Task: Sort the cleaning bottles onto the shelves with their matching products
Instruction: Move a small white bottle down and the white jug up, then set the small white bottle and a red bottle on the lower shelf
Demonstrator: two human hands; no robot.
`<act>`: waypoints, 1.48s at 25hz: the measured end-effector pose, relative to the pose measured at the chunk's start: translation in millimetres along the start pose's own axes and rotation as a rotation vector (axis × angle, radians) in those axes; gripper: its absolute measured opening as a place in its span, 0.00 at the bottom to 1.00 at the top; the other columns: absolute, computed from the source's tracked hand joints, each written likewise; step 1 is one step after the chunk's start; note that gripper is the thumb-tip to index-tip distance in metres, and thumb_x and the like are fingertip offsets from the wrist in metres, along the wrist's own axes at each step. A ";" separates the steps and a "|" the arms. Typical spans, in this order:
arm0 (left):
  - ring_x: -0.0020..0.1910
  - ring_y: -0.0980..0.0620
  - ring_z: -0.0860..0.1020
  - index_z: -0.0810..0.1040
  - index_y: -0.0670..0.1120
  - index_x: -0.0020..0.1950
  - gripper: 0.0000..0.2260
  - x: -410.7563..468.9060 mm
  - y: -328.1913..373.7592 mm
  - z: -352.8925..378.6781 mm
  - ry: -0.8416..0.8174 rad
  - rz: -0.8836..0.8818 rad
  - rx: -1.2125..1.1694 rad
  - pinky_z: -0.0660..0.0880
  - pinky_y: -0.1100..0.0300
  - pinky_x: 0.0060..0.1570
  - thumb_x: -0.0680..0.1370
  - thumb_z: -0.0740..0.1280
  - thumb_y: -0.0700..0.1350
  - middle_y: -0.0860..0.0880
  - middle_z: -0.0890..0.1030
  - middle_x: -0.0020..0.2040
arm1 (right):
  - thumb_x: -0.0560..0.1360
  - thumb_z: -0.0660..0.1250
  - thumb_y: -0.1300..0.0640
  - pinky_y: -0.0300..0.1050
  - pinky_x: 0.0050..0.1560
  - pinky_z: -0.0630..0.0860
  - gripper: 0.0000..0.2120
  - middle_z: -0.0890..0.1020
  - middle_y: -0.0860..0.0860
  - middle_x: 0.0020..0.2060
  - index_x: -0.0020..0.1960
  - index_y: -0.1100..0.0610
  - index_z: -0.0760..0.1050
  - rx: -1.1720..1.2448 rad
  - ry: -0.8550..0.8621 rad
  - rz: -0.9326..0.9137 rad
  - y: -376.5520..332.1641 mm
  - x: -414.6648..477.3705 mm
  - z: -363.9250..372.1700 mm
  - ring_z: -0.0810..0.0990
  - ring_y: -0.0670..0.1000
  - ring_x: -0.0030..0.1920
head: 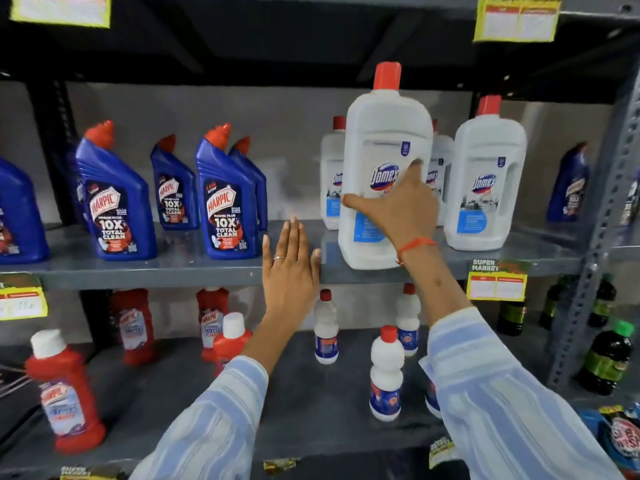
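Four white Domex bottles with red caps are on the middle shelf [180, 268]. The right hand [403, 206] grips the front Domex bottle [382, 161] near the shelf's edge, fingers wrapped around its label. Five blue Harpic bottles [227, 199] stand at left. The left hand [289, 268] is open flat, holding nothing.

Grey shelf [194, 268] w/ blue Harpic bottles [228, 199], white Domex bottles [485, 181].
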State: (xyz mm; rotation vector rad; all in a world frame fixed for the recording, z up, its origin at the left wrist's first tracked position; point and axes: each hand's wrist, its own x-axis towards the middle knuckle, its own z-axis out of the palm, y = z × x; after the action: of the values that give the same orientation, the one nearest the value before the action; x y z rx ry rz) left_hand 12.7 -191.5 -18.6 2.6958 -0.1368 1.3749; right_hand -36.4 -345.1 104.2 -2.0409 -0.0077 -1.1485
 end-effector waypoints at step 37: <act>0.76 0.52 0.44 0.43 0.44 0.76 0.26 -117.8 -2.0 78.2 0.033 0.024 -0.220 0.40 0.49 0.73 0.81 0.47 0.51 0.50 0.39 0.77 | 0.75 0.64 0.55 0.46 0.72 0.63 0.24 0.70 0.62 0.65 0.66 0.65 0.65 0.145 0.310 -0.179 120.5 -140.9 81.8 0.66 0.56 0.69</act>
State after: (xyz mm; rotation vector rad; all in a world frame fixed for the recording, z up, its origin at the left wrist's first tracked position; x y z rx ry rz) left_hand 6.6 -197.0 -159.8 2.4979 -0.2992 1.3249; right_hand -17.7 -328.8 -96.9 -1.7451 -0.1188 -1.5214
